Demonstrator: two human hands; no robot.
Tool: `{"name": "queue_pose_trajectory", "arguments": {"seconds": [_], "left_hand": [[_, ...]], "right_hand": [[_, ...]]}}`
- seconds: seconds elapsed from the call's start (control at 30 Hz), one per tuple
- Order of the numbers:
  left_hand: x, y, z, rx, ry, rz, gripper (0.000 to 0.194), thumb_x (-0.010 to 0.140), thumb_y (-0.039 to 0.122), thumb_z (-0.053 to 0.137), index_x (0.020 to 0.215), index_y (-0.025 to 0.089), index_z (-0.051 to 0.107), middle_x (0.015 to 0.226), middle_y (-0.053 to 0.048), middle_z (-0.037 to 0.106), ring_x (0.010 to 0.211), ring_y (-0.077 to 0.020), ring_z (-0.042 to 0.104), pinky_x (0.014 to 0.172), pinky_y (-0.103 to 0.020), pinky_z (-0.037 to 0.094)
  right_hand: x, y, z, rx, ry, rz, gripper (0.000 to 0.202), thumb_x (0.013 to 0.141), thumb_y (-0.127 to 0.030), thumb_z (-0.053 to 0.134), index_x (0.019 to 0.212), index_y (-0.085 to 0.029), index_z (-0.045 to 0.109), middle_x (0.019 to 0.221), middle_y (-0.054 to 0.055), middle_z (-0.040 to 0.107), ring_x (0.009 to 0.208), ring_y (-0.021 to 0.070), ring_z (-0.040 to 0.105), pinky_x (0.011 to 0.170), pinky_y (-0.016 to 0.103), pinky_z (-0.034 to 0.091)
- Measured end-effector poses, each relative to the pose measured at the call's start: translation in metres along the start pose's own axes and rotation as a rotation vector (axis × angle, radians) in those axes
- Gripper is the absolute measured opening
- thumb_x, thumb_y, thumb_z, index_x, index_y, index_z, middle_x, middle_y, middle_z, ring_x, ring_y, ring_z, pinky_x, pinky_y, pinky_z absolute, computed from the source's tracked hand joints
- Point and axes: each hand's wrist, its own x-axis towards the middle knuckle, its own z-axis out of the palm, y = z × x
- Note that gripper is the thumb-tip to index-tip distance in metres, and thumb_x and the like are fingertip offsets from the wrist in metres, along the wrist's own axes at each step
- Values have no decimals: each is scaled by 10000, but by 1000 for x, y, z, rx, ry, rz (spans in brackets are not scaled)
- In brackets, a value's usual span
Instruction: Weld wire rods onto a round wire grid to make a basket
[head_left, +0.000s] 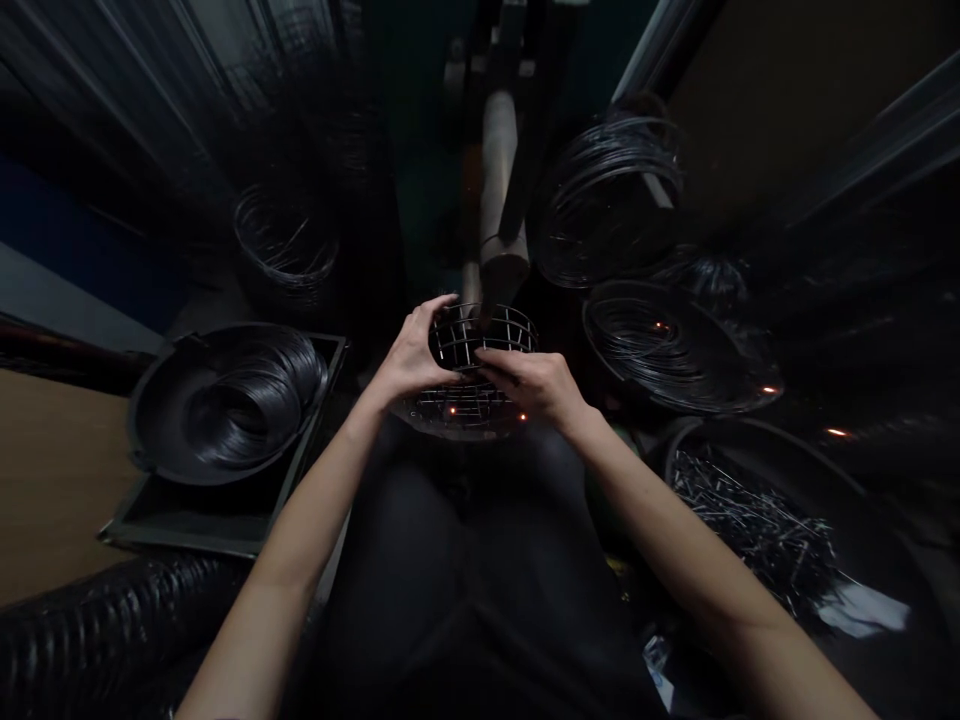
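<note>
A round wire basket (517, 330) sits at the tip of a metal machine arm (499, 190), in the middle of the view. My left hand (416, 350) grips the basket's left side, thumb below and fingers over the rim. At the basket's near right side, my right hand (529, 378) has its fingers pressed together; what lies between them is too small and dark to make out. Below both hands more wire grid shows, with small orange sparks near it.
A pan with a wire coil (255, 400) stands on the left. On the right are a pan of wire rings (645, 345), a basin of short wire pieces (750, 520) and stacked hoops (607, 190). Glowing sparks fly at the right.
</note>
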Motion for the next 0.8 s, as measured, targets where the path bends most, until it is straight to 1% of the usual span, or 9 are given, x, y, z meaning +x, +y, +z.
{"name": "queue_pose_trajectory", "arguments": {"seconds": [0.1,0.2,0.27,0.37,0.5,0.63,0.7,0.73,0.8], "left_hand": [[9,-8,1,-17,23,11,1084,488,388,923,1414,238,381,1410,-135,480,1284,-331,515,1092,-480,445],[13,-12,2,-27,44,40,1110,465,439,930,1405,238,374,1405,-135,478,1259,-325,533,1076,-463,458],[14,-13,2,-27,42,47,1120,475,460,926,1414,241,355,1409,-137,474,1258,-318,534,1069,-447,461],[21,-15,1,-30,36,37,1131,476,462,926,1419,251,339,1414,-137,467,1261,-320,531,1066,-448,460],[38,-26,-1,-43,42,24,1146,425,435,943,1394,232,366,1319,-131,523,1215,-330,555,1063,-486,457],[50,-35,-2,-93,48,-3,1156,421,427,946,1397,213,365,1227,-122,562,1208,-326,563,1071,-513,445],[49,-37,-3,-100,43,-14,1187,419,440,950,1415,202,349,1250,-142,552,1245,-339,543,1091,-529,422],[45,-39,-3,-93,43,-13,1208,422,456,949,1430,203,334,1299,-160,525,1288,-352,511,1108,-540,401],[31,-47,-5,-79,59,-18,1241,458,511,931,1473,226,277,1432,-192,422,1389,-378,410,1139,-568,350]], "right_hand": [[6,4,4,-30,11,43,239,951,-305,596,1137,-234,728,1086,27,756,880,162,742,748,232,584],[-1,5,4,-6,60,72,231,946,-305,604,1135,-239,719,1136,40,741,975,165,718,818,238,573],[-9,4,3,7,129,151,220,946,-323,599,1106,-234,720,1125,64,725,986,172,699,832,251,564],[-13,4,0,38,213,307,201,940,-359,594,1014,-229,728,993,72,685,853,176,665,758,282,554],[6,13,3,109,264,377,211,922,-394,595,928,-225,721,898,51,646,768,171,611,695,286,511],[24,17,7,127,224,382,273,920,-455,582,884,-219,714,879,49,639,717,164,582,682,298,482],[21,14,1,115,239,411,310,926,-488,565,909,-217,714,892,57,631,725,170,579,692,308,478],[16,11,-5,113,261,436,334,943,-499,530,931,-219,711,896,62,626,745,177,582,706,312,480],[-2,4,-22,149,292,489,398,994,-503,410,976,-226,695,905,67,625,805,191,595,755,322,490]]}}
